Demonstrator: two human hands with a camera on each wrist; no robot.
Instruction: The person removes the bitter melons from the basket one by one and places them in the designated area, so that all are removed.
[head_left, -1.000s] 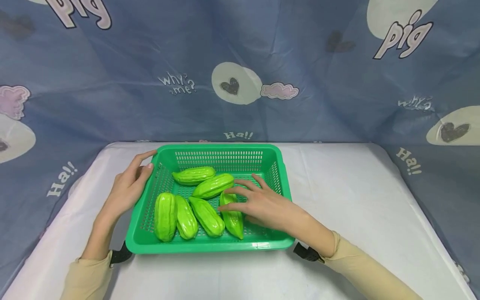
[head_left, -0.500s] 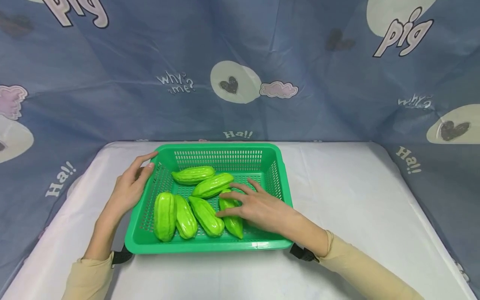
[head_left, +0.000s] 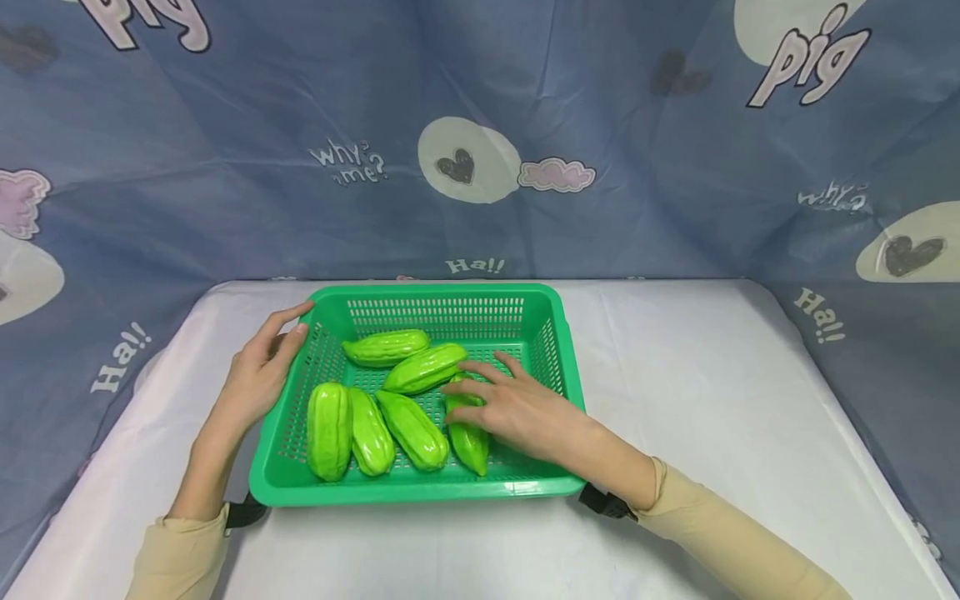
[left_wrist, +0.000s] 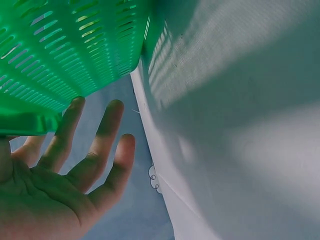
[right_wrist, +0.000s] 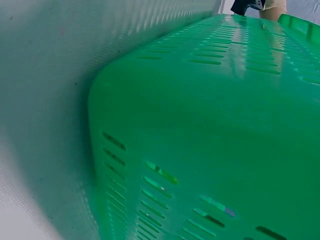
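Note:
In the head view, my right hand (head_left: 525,417) reaches into a green plastic basket (head_left: 352,492). Its fingers curve over a bright green bitter melon (head_left: 471,446) on the basket's right side; the thumb is out of sight. At the left rim rests my left hand (head_left: 258,371), index fingertip and thumb touching the edge. The left wrist view shows that hand's fingers (left_wrist: 102,132) spread, fairly straight, below the rim. Other bitter melons lie in the basket: one at the far left (head_left: 328,433), one beside it (head_left: 371,433), and a slanted one (head_left: 412,432).
Two more bitter melons lie toward the back, one at the rear left (head_left: 386,347) and one overlapping its front (head_left: 425,369). A white cloth (head_left: 675,375) covers the table. Behind it hangs a blue printed curtain (head_left: 300,225). The right wrist view shows mostly the basket's slotted outer wall (right_wrist: 200,125).
My right hand first moved slightly left over the right-hand bitter melon, its fingers closing in. That melon has since shifted a little to the right. My left hand stays at the rim.

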